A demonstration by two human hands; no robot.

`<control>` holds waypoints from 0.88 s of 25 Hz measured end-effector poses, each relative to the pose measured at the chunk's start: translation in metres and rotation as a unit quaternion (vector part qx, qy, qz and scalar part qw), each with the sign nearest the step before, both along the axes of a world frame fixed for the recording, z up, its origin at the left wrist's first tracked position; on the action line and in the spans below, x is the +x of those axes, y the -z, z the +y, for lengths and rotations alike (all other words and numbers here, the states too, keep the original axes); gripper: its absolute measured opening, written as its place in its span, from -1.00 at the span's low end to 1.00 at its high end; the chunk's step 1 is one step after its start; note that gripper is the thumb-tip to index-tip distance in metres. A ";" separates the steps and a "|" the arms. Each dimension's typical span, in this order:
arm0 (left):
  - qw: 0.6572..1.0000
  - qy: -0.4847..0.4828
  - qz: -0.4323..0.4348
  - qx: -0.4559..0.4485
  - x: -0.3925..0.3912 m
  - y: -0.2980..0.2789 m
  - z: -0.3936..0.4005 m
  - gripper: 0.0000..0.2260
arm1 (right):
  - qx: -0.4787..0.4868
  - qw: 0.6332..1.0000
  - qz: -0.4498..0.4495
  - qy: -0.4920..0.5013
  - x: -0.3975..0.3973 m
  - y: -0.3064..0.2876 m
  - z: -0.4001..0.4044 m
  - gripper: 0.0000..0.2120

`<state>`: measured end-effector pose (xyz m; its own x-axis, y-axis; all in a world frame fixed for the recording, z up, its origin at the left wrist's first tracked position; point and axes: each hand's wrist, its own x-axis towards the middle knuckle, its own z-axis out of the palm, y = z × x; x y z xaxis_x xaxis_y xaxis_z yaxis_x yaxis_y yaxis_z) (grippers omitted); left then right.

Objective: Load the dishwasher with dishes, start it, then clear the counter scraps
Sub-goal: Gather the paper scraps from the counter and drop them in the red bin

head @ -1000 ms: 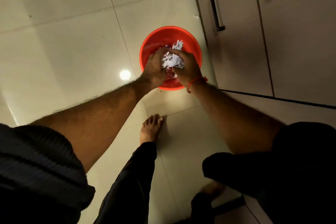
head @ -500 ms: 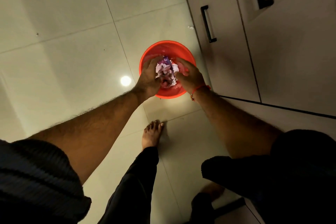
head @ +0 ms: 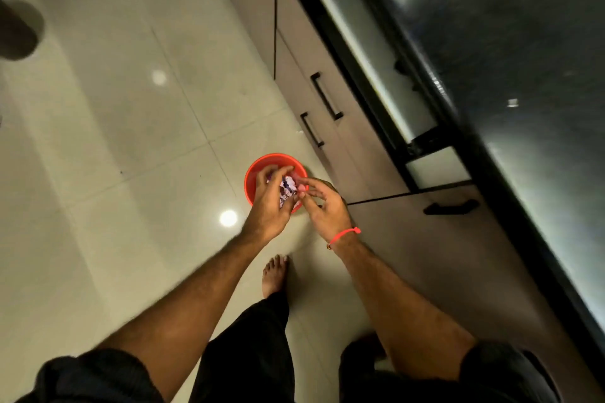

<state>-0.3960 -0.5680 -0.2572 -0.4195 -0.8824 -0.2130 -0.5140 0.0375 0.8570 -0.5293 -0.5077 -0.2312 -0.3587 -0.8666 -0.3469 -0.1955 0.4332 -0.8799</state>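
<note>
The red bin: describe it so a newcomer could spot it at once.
Follow the cabinet fronts down to the tiled floor; the red bin stands there beside them. It is round, the only bright red thing on the floor, with both hands above it and paper scraps between them.

One red bucket [head: 262, 164], one clump of paper scraps [head: 287, 188], two hands, left [head: 270, 203] and right [head: 322, 206], one bare foot [head: 274, 275], three black cabinet handles [head: 325, 95].

Both hands – left hand [head: 270, 203], right hand [head: 322, 206] – are above the red bin [head: 262, 165], paper scraps [head: 288, 188] lying between them.
</note>
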 end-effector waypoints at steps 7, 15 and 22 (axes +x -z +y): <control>0.986 0.078 0.096 -0.114 -0.099 -0.186 0.057 -0.56 | -0.162 0.973 0.149 0.076 -0.069 -0.172 0.084 -0.76; 0.916 0.317 0.168 -0.181 -0.262 -0.289 0.176 -0.49 | -0.203 0.902 0.232 0.301 -0.193 -0.271 0.241 -0.73; 0.829 0.513 0.131 -0.180 -0.369 -0.319 0.312 -0.40 | -0.171 0.804 0.279 0.496 -0.268 -0.287 0.417 -0.72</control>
